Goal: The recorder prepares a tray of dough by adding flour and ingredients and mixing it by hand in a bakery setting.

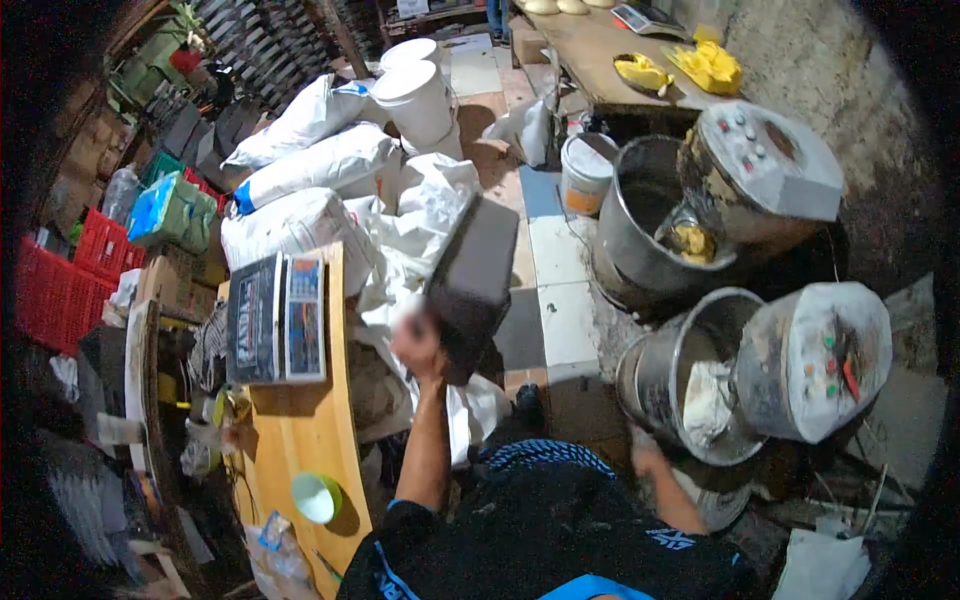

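My left hand (418,345), partly blurred, grips the near end of a dark grey rectangular container (470,270), tilted over white sacks beside the wooden table. My right hand (648,455) hangs low beside the lower steel mixer bowl (645,385); its fingers are too hidden to make out. That bowl holds white material (708,395) under a worn mixer head (815,360). On the wooden table (290,430) left of my left arm are a digital scale (278,315) and a green bowl (310,497).
A tiled walkway (560,320) runs between stacked white sacks (310,160), white buckets (410,100) and a second mixer (755,160) with yellow material. A back bench (590,50) holds yellow lumps and a scale. Red crates (60,290) stand left. A person's legs (497,20) show far back.
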`<state>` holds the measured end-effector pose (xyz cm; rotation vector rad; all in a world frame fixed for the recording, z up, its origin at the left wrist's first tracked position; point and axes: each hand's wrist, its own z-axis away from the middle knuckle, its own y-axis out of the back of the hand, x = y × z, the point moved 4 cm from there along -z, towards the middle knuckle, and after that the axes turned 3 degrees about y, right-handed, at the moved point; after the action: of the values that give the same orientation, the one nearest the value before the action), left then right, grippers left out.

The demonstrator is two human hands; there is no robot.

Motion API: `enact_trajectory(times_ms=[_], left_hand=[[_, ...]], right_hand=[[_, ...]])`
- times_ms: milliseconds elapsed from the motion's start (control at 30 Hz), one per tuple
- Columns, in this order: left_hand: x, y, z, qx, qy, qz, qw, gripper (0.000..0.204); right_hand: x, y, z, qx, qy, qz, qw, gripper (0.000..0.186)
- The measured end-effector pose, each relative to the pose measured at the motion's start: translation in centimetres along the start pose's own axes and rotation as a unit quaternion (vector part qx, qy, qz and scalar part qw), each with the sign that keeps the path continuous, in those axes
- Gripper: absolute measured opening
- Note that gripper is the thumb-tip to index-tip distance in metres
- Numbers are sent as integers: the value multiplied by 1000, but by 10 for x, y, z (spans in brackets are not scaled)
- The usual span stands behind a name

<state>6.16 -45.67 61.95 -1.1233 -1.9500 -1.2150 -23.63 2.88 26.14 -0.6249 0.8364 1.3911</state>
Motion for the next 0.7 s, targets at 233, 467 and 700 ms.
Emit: enact_trajectory(times_ms=[233,467,700], left_hand=[[-56,-39,-91,75,197,10,977,49],[-100,-159,-215,167,346,189,904,70],[-60,-320,-322,263,494,331,760,84]], right_hand=[[-85,14,-73,-33,-101,107,989,42],[-94,119,-71,-43,-226,223,947,42],[-438,271,-199,324,81,272,902,25]])
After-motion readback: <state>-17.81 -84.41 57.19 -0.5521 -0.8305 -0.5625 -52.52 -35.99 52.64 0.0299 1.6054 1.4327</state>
